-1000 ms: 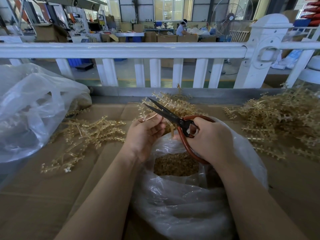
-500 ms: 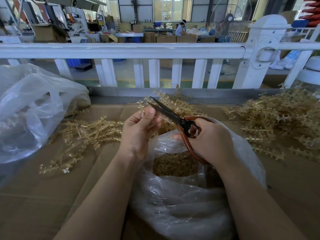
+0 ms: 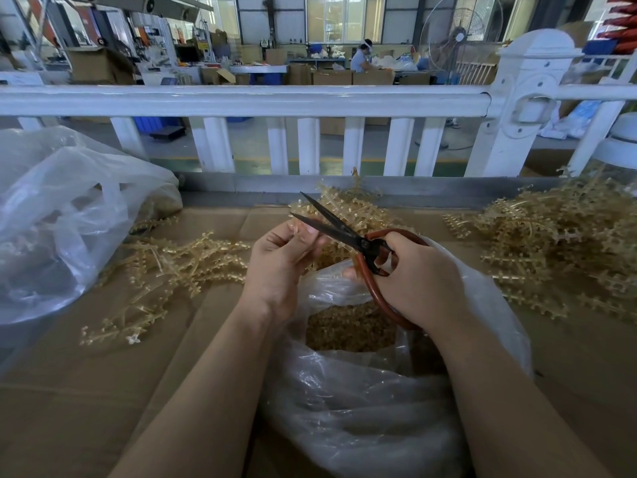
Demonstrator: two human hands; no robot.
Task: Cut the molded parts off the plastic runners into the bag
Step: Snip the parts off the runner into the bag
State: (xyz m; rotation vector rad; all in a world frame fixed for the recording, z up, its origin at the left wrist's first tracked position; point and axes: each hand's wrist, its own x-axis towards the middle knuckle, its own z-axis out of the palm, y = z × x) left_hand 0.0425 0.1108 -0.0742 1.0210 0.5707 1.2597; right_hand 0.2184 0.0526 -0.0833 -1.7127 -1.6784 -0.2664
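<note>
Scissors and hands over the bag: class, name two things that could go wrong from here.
1. The open scissors sit right beside the left hand's fingertips, which pinch a small runner; closing the blades could nick a finger.
2. The cut happens toward the far edge of the bag mouth, so parts may drop on the cardboard instead.

White railing across upper frame, big fan upper right, cardboard boxes and seated worker behind, top centre.
</note>
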